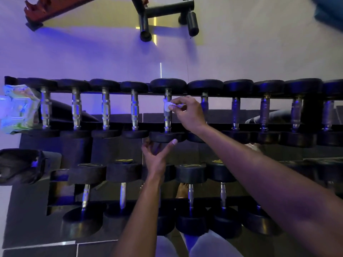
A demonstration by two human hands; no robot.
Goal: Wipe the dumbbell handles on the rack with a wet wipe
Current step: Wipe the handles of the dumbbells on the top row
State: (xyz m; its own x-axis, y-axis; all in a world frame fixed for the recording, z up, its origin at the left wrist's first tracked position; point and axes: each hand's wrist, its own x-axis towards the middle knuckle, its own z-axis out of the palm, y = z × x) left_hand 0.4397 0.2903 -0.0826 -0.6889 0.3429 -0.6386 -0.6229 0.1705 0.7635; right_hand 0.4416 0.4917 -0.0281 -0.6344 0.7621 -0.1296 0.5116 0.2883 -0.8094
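Two-tier dumbbell rack [185,93] seen from above, upper row of black-headed dumbbells with chrome handles running left to right. Right hand [187,113] pinches a small bunched white wet wipe [168,106] between thumb and fingertips, pressed against the chrome handle [168,115] of the fifth dumbbell from the left on the upper tier, about mid-handle. Left hand [156,154] sits below, fingers spread and loosely curved, thumb tip touching the near black head [166,136] of that same dumbbell; whether the other fingers touch it, cannot tell. Wet wipe pack [18,108], green and white, lies at the far left end of the upper tier beside the first dumbbell. Lower tier [167,203] holds bigger dumbbells, partly hidden by both forearms. Dark bag-like item [20,166] at left of the lower tier, too dim to identify. Bare foot [182,190] visible through the rack on dark floor mat. Black bench frame [163,13] and a red piece of equipment [53,10] stand on the pale floor beyond the rack. Blue-purple lighting throughout.
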